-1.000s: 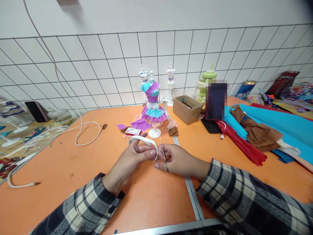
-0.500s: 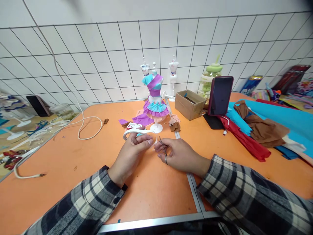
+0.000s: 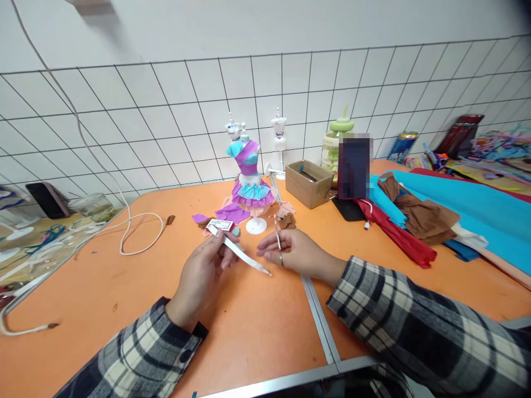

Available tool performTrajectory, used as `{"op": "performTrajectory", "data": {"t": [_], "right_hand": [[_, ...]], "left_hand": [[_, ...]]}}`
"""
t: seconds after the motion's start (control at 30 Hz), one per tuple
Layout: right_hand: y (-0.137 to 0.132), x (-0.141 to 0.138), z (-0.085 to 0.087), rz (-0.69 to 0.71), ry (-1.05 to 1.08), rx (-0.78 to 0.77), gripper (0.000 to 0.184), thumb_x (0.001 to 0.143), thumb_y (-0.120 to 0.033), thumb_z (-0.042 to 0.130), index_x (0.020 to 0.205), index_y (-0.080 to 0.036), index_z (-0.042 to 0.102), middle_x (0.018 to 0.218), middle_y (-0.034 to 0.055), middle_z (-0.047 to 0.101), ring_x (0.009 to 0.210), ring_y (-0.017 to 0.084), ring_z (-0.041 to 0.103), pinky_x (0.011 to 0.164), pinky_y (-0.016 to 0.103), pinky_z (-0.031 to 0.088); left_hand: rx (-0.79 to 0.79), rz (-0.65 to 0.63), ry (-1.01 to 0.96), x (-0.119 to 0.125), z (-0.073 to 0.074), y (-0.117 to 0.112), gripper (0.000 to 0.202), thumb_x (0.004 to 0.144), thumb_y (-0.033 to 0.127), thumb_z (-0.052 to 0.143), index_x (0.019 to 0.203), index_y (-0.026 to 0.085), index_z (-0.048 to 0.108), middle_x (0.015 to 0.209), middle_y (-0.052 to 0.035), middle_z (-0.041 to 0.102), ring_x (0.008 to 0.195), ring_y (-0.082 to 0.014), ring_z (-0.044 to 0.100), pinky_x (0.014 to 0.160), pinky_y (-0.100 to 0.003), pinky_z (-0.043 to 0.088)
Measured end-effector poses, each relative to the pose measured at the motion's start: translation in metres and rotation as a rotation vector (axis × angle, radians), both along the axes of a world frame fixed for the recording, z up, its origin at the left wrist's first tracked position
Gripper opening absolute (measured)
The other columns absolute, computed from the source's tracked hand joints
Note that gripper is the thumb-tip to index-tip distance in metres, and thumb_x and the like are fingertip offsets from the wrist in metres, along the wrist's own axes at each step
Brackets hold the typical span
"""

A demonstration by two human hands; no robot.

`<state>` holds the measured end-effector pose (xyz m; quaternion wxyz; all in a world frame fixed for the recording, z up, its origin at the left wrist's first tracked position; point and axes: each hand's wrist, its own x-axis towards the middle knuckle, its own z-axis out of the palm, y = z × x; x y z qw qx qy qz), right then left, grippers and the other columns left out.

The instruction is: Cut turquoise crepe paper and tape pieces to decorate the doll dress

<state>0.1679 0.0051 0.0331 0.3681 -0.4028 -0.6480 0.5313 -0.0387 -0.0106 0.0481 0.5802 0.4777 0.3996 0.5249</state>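
Observation:
My left hand (image 3: pixel 207 262) is closed on a strip of white tape (image 3: pixel 244 257), whose loose end hangs down to the right over the orange table. Small scissors (image 3: pixel 279 243) sit in my right hand (image 3: pixel 296 254), their tips pointing up and away from me. A gap lies between the tape's end and the right fingers. Just beyond both hands stands a mini dress form (image 3: pixel 249 177) in a purple and turquoise paper outfit with a ruffled skirt. Purple, brown and peach scraps (image 3: pixel 232 213) surround its round white base, with a small white-labelled box (image 3: pixel 220 225) by the left fingers.
A cardboard box (image 3: pixel 309 185), a green-lidded bottle (image 3: pixel 338 146) and a propped phone (image 3: pixel 354 166) stand at the back right. Folded red, brown and blue sheets (image 3: pixel 427 213) lie on the right. On the left runs a white cable (image 3: pixel 143 215). More bare dress forms (image 3: pixel 279 135) are behind.
The tape has swung from a level loop to a strip slanting down to the right. My hands have moved apart, and the whole view has shifted slightly.

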Motion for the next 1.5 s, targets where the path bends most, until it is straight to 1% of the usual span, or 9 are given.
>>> {"op": "performTrajectory", "data": {"t": [0.1, 0.27, 0.5, 0.6, 0.87, 1.07, 1.3, 1.4, 1.5], "right_hand": [[-0.005, -0.004, 0.000, 0.123, 0.019, -0.130, 0.023, 0.070, -0.028, 0.075, 0.087, -0.014, 0.069, 0.084, 0.0056, 0.074, 0.077, 0.016, 0.068, 0.074, 0.028, 0.051], [-0.013, -0.009, 0.003, 0.181, 0.052, -0.182, 0.021, 0.069, -0.026, 0.077, 0.083, -0.014, 0.067, 0.077, 0.0031, 0.072, 0.063, 0.011, 0.061, 0.059, 0.022, 0.046], [-0.011, -0.012, -0.004, 0.043, 0.019, -0.113, 0.013, 0.073, -0.021, 0.073, 0.079, -0.014, 0.065, 0.067, -0.0003, 0.066, 0.060, 0.011, 0.060, 0.057, 0.022, 0.045], [-0.009, -0.012, -0.004, 0.042, 0.011, -0.142, 0.013, 0.072, -0.020, 0.073, 0.079, -0.014, 0.064, 0.069, -0.0002, 0.067, 0.060, 0.011, 0.061, 0.058, 0.022, 0.046], [-0.009, -0.012, -0.003, 0.097, 0.036, -0.280, 0.014, 0.070, -0.013, 0.071, 0.077, -0.016, 0.059, 0.069, -0.0019, 0.067, 0.063, 0.010, 0.063, 0.060, 0.020, 0.046], [-0.009, -0.013, -0.007, 0.104, 0.031, -0.225, 0.021, 0.066, -0.012, 0.073, 0.072, -0.017, 0.053, 0.064, -0.0055, 0.060, 0.056, 0.007, 0.055, 0.055, 0.018, 0.042], [-0.008, -0.012, -0.011, 0.179, -0.005, -0.234, 0.021, 0.067, -0.017, 0.073, 0.080, -0.017, 0.056, 0.062, -0.0041, 0.060, 0.055, 0.010, 0.057, 0.054, 0.021, 0.044], [-0.009, -0.013, -0.011, 0.172, -0.022, -0.193, 0.024, 0.066, -0.016, 0.073, 0.082, -0.018, 0.055, 0.063, -0.0054, 0.057, 0.055, 0.009, 0.053, 0.053, 0.020, 0.042], [-0.010, -0.013, -0.009, 0.153, -0.014, -0.176, 0.027, 0.064, -0.017, 0.075, 0.081, -0.018, 0.054, 0.063, -0.0064, 0.055, 0.055, 0.007, 0.050, 0.055, 0.020, 0.042]], "left_hand": [[-0.022, 0.019, 0.023, -0.002, -0.001, 0.000, 0.037, 0.093, 0.048, 0.052, 0.093, 0.015, 0.069, 0.049, 0.0072, 0.031, 0.047, -0.0090, 0.031, 0.057, -0.022, 0.041], [-0.099, 0.030, 0.064, 0.001, 0.001, -0.001, 0.044, 0.090, 0.055, 0.053, 0.090, 0.014, 0.069, 0.086, -0.0055, 0.066, 0.079, -0.0164, 0.061, 0.073, -0.027, 0.051], [-0.285, -0.191, -0.142, 0.009, 0.005, -0.006, 0.039, 0.089, 0.050, 0.059, 0.109, 0.016, 0.063, 0.098, -0.0102, 0.073, 0.092, -0.0211, 0.069, 0.088, -0.033, 0.052], [-0.228, -0.218, -0.039, 0.009, 0.000, -0.007, 0.034, 0.080, 0.035, 0.074, 0.108, 0.017, 0.066, 0.098, -0.0076, 0.074, 0.091, -0.0197, 0.068, 0.090, -0.032, 0.050], [0.019, -0.084, 0.485, 0.004, -0.006, 0.001, 0.043, 0.083, 0.055, 0.062, 0.089, 0.015, 0.078, 0.067, -0.0053, 0.066, 0.067, -0.0183, 0.059, 0.068, -0.029, 0.047], [-0.130, -0.246, 0.091, 0.011, -0.004, -0.009, 0.048, 0.083, 0.043, 0.069, 0.127, 0.024, 0.063, 0.097, -0.0070, 0.068, 0.087, -0.0209, 0.062, 0.083, -0.035, 0.048], [-0.128, -0.078, 0.304, 0.009, -0.001, -0.007, 0.054, 0.079, 0.046, 0.071, 0.126, 0.021, 0.063, 0.060, 0.0043, 0.054, 0.052, -0.0116, 0.048, 0.054, -0.023, 0.039], [-0.190, -0.157, 0.229, 0.009, -0.004, -0.005, 0.061, 0.078, 0.049, 0.072, 0.131, 0.021, 0.057, 0.070, -0.0013, 0.066, 0.065, -0.0181, 0.063, 0.064, -0.029, 0.048], [-0.227, -0.243, 0.128, 0.011, -0.002, -0.009, 0.085, 0.075, 0.040, 0.078, 0.147, 0.026, 0.034, 0.082, -0.0037, 0.072, 0.077, -0.0217, 0.070, 0.077, -0.035, 0.052]]}}
